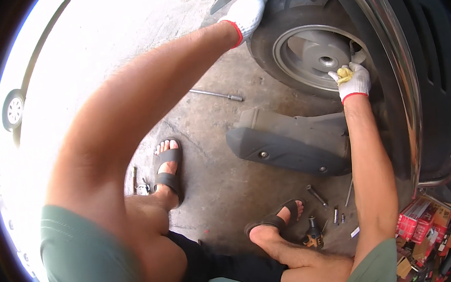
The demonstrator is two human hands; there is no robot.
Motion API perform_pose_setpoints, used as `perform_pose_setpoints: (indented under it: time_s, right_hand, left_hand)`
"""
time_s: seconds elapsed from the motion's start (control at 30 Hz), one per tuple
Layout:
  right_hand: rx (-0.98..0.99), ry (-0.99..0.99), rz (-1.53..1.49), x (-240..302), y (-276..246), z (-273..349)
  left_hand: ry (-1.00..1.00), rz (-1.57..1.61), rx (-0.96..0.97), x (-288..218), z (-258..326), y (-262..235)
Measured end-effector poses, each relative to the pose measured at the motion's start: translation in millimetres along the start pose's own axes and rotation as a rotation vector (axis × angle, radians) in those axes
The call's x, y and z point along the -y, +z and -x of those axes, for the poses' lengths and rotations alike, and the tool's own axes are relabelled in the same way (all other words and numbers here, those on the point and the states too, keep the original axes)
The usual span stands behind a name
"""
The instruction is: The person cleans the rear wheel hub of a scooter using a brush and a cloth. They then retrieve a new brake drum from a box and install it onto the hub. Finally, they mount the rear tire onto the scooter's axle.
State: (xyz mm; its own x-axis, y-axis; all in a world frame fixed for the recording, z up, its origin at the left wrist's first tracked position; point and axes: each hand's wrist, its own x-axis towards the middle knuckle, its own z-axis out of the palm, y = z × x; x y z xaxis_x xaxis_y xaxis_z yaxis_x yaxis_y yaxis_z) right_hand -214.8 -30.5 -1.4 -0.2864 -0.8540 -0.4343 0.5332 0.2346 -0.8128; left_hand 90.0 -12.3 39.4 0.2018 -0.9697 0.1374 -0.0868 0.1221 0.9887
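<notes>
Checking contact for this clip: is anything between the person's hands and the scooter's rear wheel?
Nothing visible is. The left hand rests directly on the top of the tyre. The right hand is at the wheel hub, pressing a yellow rag against it. The removed exhaust lies on the floor below, clear of both.

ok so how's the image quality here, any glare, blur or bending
Head view: the concrete floor at upper left is blown out to near white by sunlight; the wheel and both gloved hands, left hand and right hand, look fairly sharp; fisheye bends the chrome rail, and the corners go black.
</notes>
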Motion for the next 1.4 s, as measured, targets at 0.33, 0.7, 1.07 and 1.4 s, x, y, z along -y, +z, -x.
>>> perform_pose_setpoints:
  time_s: [0.33, 0.7, 1.07, 1.4]
  right_hand:
    - [0.044, -0.025, 0.110, 17, -15, -28]
    - [0.100, 0.081, -0.047, 17, -38, -46]
    - [-0.064, 0.082, -0.177, 1, 6, -9]
    - [0.065, 0.108, -0.171, 5, -11, -17]
  left_hand:
    - [-0.362, 0.543, -0.217, 109, -31, 25]
    - [0.025, -0.495, -0.183, 39, -38, 32]
    - [0.327, -0.595, -0.326, 11, -68, 56]
    - [0.371, -0.575, -0.358, 30, -98, 58]
